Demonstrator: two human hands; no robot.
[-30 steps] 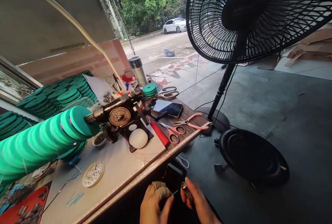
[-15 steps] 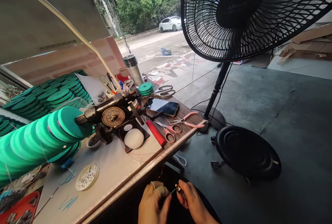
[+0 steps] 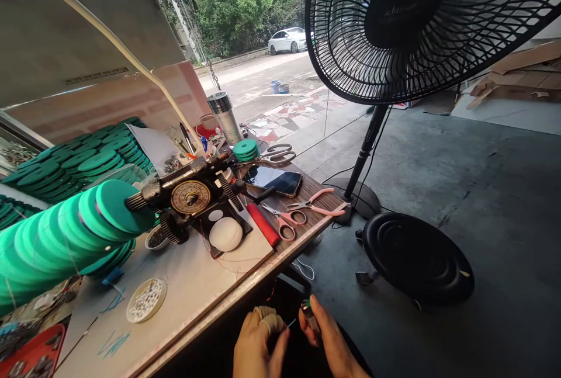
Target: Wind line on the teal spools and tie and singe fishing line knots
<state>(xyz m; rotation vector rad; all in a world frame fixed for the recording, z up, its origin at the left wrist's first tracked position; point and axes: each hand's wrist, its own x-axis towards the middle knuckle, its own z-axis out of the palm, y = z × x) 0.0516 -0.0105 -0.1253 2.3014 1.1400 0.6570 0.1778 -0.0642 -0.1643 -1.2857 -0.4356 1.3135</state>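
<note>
Below the table's front edge, my left hand (image 3: 258, 347) is closed, with beige wraps on two of its fingers. Between thumb and fingertip it pinches a thin pale-blue strand (image 3: 291, 323), whose short end sticks out to the right. Most of the strand is hidden by the hand. My right hand (image 3: 329, 340) is wrapped round a small lighter (image 3: 309, 312) with a metal top, its thumb up near that top. A gap separates the lighter from the strand's tip. No flame can be made out.
On the table are a geared winding machine (image 3: 190, 197) carrying green discs (image 3: 65, 238), a dish of white beads (image 3: 146, 301), pink-handled scissors (image 3: 287, 225), pink-handled pliers (image 3: 318, 203) and a phone (image 3: 276, 180). Right of it stand a black fan (image 3: 407, 16) and a round black stool (image 3: 418, 258).
My right hand has drawn the lighter slightly right and upward, away from the strand's tip. The orange glint at the lighter's top has faded. My left hand has barely moved.
</note>
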